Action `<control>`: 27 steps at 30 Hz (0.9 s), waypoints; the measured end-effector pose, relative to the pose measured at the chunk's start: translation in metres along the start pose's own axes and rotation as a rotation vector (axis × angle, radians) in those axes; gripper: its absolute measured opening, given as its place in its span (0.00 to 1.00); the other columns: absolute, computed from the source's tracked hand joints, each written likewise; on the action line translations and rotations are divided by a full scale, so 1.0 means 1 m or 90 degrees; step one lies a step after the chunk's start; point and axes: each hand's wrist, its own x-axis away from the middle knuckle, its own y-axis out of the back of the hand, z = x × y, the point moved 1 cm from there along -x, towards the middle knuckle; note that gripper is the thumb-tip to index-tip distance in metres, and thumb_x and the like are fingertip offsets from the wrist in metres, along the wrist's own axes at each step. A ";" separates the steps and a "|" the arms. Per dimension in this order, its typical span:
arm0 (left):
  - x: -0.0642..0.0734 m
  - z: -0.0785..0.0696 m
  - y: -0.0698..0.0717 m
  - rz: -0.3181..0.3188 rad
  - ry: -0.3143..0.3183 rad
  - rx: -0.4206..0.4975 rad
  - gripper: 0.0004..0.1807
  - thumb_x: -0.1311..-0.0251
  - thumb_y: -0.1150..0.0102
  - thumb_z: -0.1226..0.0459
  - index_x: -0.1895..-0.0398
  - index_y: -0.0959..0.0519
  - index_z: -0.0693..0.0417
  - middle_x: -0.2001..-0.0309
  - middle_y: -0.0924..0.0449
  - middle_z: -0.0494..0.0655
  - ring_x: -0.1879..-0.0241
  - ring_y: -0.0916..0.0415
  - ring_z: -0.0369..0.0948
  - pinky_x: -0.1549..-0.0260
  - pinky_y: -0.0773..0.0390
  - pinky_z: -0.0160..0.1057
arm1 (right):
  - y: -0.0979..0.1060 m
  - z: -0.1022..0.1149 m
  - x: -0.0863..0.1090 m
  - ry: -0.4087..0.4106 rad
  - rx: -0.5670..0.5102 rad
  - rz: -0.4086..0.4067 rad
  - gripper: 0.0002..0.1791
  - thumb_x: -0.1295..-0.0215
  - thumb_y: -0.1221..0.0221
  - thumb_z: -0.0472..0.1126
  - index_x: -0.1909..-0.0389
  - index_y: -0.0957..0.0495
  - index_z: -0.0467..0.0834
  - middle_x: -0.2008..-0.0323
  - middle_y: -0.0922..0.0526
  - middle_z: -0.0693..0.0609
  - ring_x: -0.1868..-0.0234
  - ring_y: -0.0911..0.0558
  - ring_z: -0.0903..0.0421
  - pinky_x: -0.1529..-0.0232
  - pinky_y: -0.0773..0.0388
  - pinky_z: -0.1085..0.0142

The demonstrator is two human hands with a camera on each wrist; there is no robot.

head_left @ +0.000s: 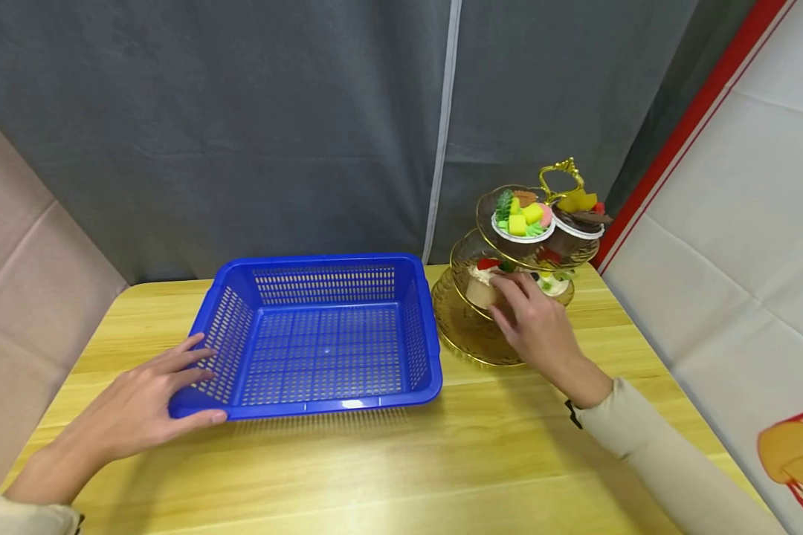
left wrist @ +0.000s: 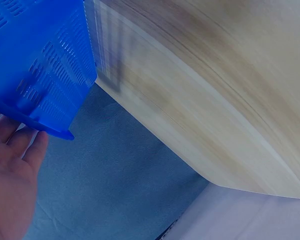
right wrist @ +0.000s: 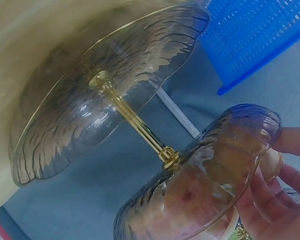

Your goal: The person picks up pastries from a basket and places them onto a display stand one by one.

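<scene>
A blue plastic basket (head_left: 375, 402) with slotted sides stands on the table. My left hand (head_left: 143, 405) rests with spread, fairly straight fingers along its left rim; in the left wrist view the fingertips touch the basket's rim. To the right stands a three-tier glass cake stand (head_left: 465, 338) with gold edging. On its middle tier my right hand (head_left: 538, 327) pinches a cream-topped cupcake (head_left: 479, 292) with red fruit on top. The right wrist view looks at the tiers from below, with the cupcake (right wrist: 271, 164) between the fingers and partly hidden.
On the top tier sit a cupcake with yellow and green toppings (head_left: 524, 223) and a chocolate cupcake (head_left: 578, 221), below the gold handle (head_left: 562, 178). Another cream-topped cupcake (head_left: 554, 284) is partly hidden lower down. A grey curtain (head_left: 274, 148) hangs behind the wooden table (head_left: 348, 475).
</scene>
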 end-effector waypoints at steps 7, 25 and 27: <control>0.001 -0.001 0.001 0.001 0.003 0.001 0.37 0.55 0.30 0.36 0.54 0.14 0.57 0.36 0.26 0.61 0.36 0.32 0.60 0.56 0.24 0.66 | 0.007 0.001 0.007 0.021 -0.002 -0.006 0.18 0.46 0.31 0.34 0.53 0.20 0.36 0.56 0.19 0.39 0.66 0.17 0.42 0.75 0.20 0.50; 0.003 -0.002 0.006 -0.019 0.005 0.041 0.32 0.51 0.28 0.42 0.48 0.16 0.54 0.34 0.28 0.54 0.32 0.35 0.56 0.52 0.27 0.67 | 0.027 -0.006 0.032 -0.003 -0.008 -0.062 0.20 0.36 0.45 0.47 0.55 0.17 0.37 0.58 0.16 0.42 0.74 0.17 0.45 0.81 0.24 0.52; 0.002 0.000 0.009 -0.036 0.014 0.052 0.31 0.48 0.29 0.45 0.46 0.17 0.54 0.33 0.29 0.53 0.29 0.38 0.53 0.51 0.29 0.67 | 0.032 -0.011 0.035 -0.006 0.010 -0.087 0.21 0.36 0.46 0.49 0.59 0.16 0.36 0.61 0.16 0.42 0.76 0.17 0.45 0.83 0.25 0.52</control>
